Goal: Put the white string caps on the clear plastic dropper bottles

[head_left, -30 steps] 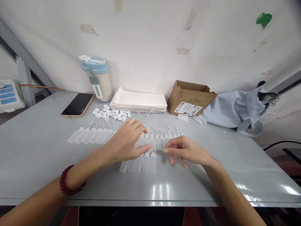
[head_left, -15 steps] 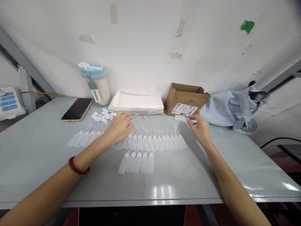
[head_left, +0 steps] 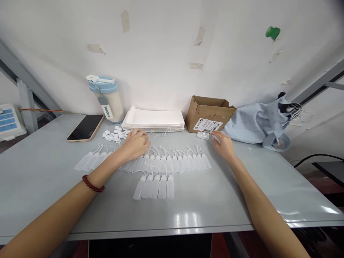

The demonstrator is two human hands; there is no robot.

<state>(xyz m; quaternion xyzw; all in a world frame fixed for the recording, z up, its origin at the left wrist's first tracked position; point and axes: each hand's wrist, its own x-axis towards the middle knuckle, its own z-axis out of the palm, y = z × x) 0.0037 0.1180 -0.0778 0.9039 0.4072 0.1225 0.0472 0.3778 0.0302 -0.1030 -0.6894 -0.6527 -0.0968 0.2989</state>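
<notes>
Fingers [head_left: 216, 136] of the right hand [head_left: 224, 146] sit slightly parted against a small plastic bottle [head_left: 202, 135] lying on the tabletop [head_left: 40, 161] by the cardboard box [head_left: 208, 114]; from here I can't tell if they grip it. The left hand [head_left: 133, 146], loosely curled, is over the row of squeeze bottles [head_left: 180, 164], near the white caps [head_left: 114, 135], and I can't tell whether it holds anything.

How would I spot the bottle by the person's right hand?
Find the open cardboard box at the back of the grey table. Just below its white label lies a small translucent plastic bottle on its side, apart from the rows of bottles.
</notes>
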